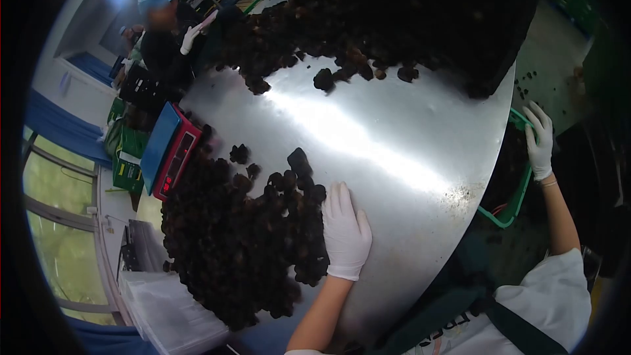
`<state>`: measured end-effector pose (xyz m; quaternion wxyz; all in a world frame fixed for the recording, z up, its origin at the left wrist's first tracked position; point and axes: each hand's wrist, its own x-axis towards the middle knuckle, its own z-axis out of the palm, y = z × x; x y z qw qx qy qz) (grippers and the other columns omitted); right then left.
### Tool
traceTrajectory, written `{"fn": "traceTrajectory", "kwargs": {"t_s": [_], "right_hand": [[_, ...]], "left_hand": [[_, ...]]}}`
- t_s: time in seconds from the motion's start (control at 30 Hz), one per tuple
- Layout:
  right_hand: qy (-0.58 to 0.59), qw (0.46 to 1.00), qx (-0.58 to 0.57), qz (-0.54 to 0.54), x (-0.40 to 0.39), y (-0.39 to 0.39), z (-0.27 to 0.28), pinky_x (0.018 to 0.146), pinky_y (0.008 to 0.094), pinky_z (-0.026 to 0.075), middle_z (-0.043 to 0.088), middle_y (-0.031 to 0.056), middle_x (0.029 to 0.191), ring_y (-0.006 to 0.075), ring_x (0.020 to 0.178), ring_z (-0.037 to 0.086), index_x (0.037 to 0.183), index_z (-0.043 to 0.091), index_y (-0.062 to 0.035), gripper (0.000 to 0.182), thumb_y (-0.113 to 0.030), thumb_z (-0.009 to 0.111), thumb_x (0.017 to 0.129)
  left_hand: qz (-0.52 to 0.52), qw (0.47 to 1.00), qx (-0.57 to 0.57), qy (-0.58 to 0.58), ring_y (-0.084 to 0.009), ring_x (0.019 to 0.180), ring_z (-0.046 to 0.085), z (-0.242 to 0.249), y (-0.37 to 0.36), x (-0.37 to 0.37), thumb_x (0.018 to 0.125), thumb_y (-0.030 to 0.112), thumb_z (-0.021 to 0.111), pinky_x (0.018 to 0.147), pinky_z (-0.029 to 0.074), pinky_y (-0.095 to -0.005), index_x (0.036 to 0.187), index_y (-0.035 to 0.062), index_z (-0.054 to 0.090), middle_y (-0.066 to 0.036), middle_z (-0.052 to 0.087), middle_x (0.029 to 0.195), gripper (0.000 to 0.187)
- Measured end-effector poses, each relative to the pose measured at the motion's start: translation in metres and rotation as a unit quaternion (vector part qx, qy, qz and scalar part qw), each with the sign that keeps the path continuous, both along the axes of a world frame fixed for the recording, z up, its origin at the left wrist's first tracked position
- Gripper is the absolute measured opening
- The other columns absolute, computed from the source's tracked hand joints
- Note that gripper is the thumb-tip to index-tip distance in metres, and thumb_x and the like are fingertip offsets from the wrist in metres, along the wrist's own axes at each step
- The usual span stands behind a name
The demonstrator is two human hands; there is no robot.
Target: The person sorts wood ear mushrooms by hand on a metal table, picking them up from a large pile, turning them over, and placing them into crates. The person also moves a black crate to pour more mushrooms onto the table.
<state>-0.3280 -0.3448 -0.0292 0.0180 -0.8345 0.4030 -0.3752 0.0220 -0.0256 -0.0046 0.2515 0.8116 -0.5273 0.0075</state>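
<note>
My left hand [346, 236], in a white glove, lies flat with its fingers stretched out against the right edge of a pile of dark, lumpy pieces [243, 243] on the metal table [407, 138]. Their exact kind is too dark to tell. Off the table's right edge, my right hand [540, 141], also gloved, grips the rim of a green basket [506, 218]. The table partly covers this basket, and its inside is dark.
A red and blue scale [172, 158] with lit digits stands left. Another heap of dark lumps [282, 33] lies at the far side, beside a large black crate [434, 20]. Clear plastic bags [167, 309] are lower left. A person in a blue cap [161, 33] stands across.
</note>
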Motion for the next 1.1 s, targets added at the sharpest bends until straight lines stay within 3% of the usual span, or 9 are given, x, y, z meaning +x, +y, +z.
{"fn": "traceTrajectory", "kwargs": {"t_s": [0.1,0.2,0.3,0.43,0.5,0.63,0.73,0.93,1.1], "right_hand": [[-0.033,0.985,0.038,0.165,0.079,0.029,0.049,0.105,0.0407,0.041,0.058,0.0154,0.134,0.0321,0.123,0.054,0.120,0.067,-0.0031,0.038,0.001,0.058,0.083],[0.012,0.959,-0.017,0.283,0.156,0.000,0.059,0.106,0.0440,0.041,0.052,0.0183,0.140,0.0360,0.124,0.052,0.128,0.060,-0.0036,0.047,-0.002,0.059,0.081],[-0.025,0.959,0.065,0.274,0.230,-0.043,0.052,0.115,0.0413,0.034,0.036,0.0180,0.156,0.0353,0.139,0.040,0.150,0.040,-0.0091,0.056,-0.021,0.052,0.097],[-0.002,0.964,0.102,0.246,0.306,-0.126,0.025,0.119,0.0415,0.031,0.033,0.0155,0.158,0.0329,0.144,0.035,0.153,0.038,-0.0143,0.054,-0.034,0.047,0.103],[0.034,0.962,0.107,0.249,0.323,-0.141,0.019,0.118,0.0418,0.033,0.036,0.0139,0.157,0.0318,0.143,0.037,0.151,0.041,-0.0171,0.051,-0.034,0.046,0.104],[0.029,0.949,0.140,0.281,0.334,-0.138,0.012,0.115,0.0411,0.036,0.047,0.0137,0.150,0.0320,0.136,0.046,0.142,0.054,-0.0163,0.045,-0.038,0.047,0.104],[0.032,0.946,0.157,0.280,0.324,-0.121,0.016,0.113,0.0412,0.038,0.056,0.0146,0.140,0.0329,0.132,0.048,0.135,0.058,-0.0103,0.042,-0.036,0.049,0.102],[-0.029,0.934,0.091,0.343,0.268,-0.061,0.014,0.104,0.0433,0.042,0.062,0.0170,0.123,0.0352,0.119,0.052,0.117,0.065,-0.0025,0.038,-0.033,0.061,0.093],[0.068,0.936,0.100,0.331,0.184,-0.011,0.022,0.110,0.0447,0.039,0.053,0.0194,0.137,0.0368,0.130,0.045,0.127,0.059,-0.0003,0.047,-0.031,0.063,0.091]], "left_hand": [[-0.014,0.998,0.042,-0.034,-0.0482,0.130,0.043,0.012,-0.005,-0.006,0.086,0.009,0.059,0.111,0.034,-0.0517,0.141,-0.0093,0.039,-0.032,0.043,0.143,0.061],[-0.050,0.991,0.111,-0.056,-0.0469,0.125,0.047,0.045,-0.019,-0.026,0.086,0.013,0.061,0.104,0.042,-0.0499,0.138,-0.0073,0.044,-0.032,0.044,0.140,0.058],[-0.094,0.987,0.109,-0.068,-0.0450,0.122,0.052,0.064,-0.057,-0.024,0.091,0.020,0.061,0.096,0.050,-0.0464,0.135,-0.0044,0.049,-0.032,0.046,0.139,0.052],[-0.095,0.992,-0.013,0.077,-0.0461,0.137,0.037,0.053,-0.189,0.073,0.102,0.030,0.047,0.115,0.032,-0.0471,0.144,-0.0085,0.039,-0.035,0.039,0.146,0.057],[-0.018,0.994,-0.085,0.065,-0.0418,0.138,0.038,0.025,-0.255,0.138,0.104,0.029,0.043,0.115,0.033,-0.0427,0.144,-0.0030,0.043,-0.030,0.038,0.150,0.052],[-0.030,0.987,-0.139,0.074,-0.0340,0.132,0.048,-0.019,-0.312,0.179,0.102,0.023,0.043,0.111,0.038,-0.0373,0.144,0.0052,0.049,-0.021,0.045,0.149,0.045],[-0.112,0.924,-0.148,0.334,-0.0269,0.125,0.056,-0.012,-0.318,0.145,0.101,0.020,0.043,0.108,0.041,-0.0335,0.137,0.0066,0.058,-0.016,0.057,0.140,0.041],[-0.131,0.863,-0.169,0.458,-0.0226,0.115,0.061,-0.015,-0.269,0.075,0.102,0.016,0.043,0.103,0.044,-0.0314,0.124,0.0014,0.065,-0.013,0.067,0.123,0.035],[-0.070,0.934,-0.204,0.285,-0.0337,0.126,0.055,-0.013,-0.219,-0.036,0.101,0.015,0.043,0.109,0.040,-0.0392,0.126,-0.0014,0.063,-0.021,0.060,0.132,0.035]]}}
